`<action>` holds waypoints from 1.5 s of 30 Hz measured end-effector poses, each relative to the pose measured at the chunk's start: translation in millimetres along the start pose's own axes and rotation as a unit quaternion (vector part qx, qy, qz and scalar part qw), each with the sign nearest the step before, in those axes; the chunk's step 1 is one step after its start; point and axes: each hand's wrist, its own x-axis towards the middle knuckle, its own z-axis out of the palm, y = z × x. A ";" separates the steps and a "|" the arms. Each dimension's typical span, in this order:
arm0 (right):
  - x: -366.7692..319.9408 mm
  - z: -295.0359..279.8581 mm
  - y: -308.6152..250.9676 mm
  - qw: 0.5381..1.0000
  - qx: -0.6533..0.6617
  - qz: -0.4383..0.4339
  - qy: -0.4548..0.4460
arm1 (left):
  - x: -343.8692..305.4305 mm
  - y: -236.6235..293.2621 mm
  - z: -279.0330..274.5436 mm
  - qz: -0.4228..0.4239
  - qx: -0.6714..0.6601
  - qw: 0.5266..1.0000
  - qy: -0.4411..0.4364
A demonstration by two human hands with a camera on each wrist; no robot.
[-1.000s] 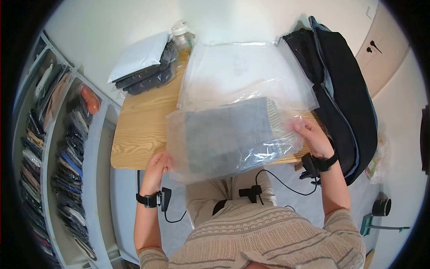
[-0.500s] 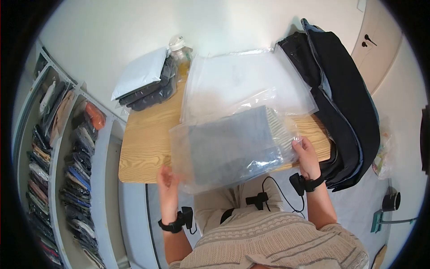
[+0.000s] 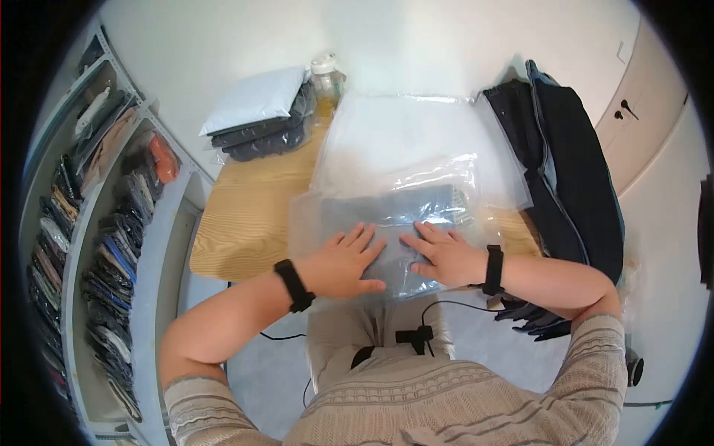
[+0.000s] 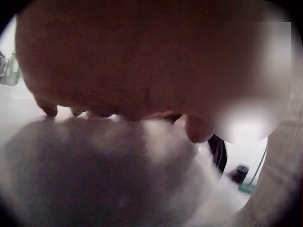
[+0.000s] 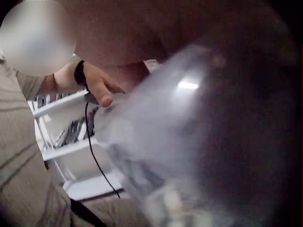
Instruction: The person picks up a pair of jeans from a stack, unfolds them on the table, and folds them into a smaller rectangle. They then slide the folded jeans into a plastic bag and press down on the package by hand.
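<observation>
A clear plastic bag (image 3: 305,215) with a folded blue-grey garment (image 3: 398,260) inside lies at the table's front edge, overlapping a white plastic sheet or bag pile. My left hand (image 3: 343,264) rests palm down on it, fingers spread. Flat on its right half lies my right hand (image 3: 446,256), fingers also spread. In the left wrist view the left hand (image 4: 118,61) is close above the plastic, fingertips touching it. The right wrist view shows the shiny bag (image 5: 156,123) under the dark, blurred right hand, with the left hand (image 5: 99,85) beyond.
White plastic bags (image 3: 416,134) lie at the back of the wooden table (image 3: 245,215). Packed garments (image 3: 256,111) and a bottle (image 3: 326,82) stand back left. Dark jeans (image 3: 573,163) hang over the right side. Shelves (image 3: 141,290) of bagged clothes line the left.
Both hands have left the bag's side edges and moved inward onto its top. The bag, held up at the sides before, now lies flat on the table.
</observation>
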 end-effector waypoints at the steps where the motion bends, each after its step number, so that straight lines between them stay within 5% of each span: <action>1: 5.6 -4.8 2.5 1.000 -0.004 -0.003 0.002 | 5.6 -7.5 5.5 0.010 0.044 0.999 -0.014; 4: 17.5 -18.7 18.2 0.978 -0.206 -0.014 -0.027 | 14.4 -21.2 12.6 0.019 0.107 0.994 -0.019; 33: 39.3 -25.7 59.0 0.993 -0.082 -0.040 -0.073 | 33.0 -46.5 19.7 0.005 0.003 0.997 -0.073; 35: 41.3 -50.6 66.6 0.979 0.137 -0.057 -0.140 | 33.8 -53.0 9.7 0.019 -0.056 0.990 -0.124; 37: 36.8 -75.8 47.0 0.979 0.153 -0.079 -0.107 | 35.7 -59.3 -3.9 0.032 -0.110 0.989 -0.095; 40: 37.7 -77.5 8.5 0.858 0.513 0.008 -0.030 | 49.5 -62.4 -14.3 0.051 -0.122 0.989 -0.061; 41: 45.2 -75.8 -1.9 0.872 0.486 0.056 -0.014 | 55.8 -60.0 -15.2 0.052 -0.075 0.995 -0.044; 43: 77.8 -45.5 18.2 0.943 0.332 -0.019 -0.009 | 64.9 -53.6 -16.9 0.023 -0.019 0.998 -0.061; 44: 81.8 -43.7 18.5 0.943 0.332 -0.021 -0.007 | 67.1 -53.5 -17.6 -0.009 0.035 0.996 -0.079; 45: 85.8 -41.5 18.5 0.987 0.150 0.040 -0.034 | 66.9 -55.6 -16.1 -0.011 0.036 0.996 -0.079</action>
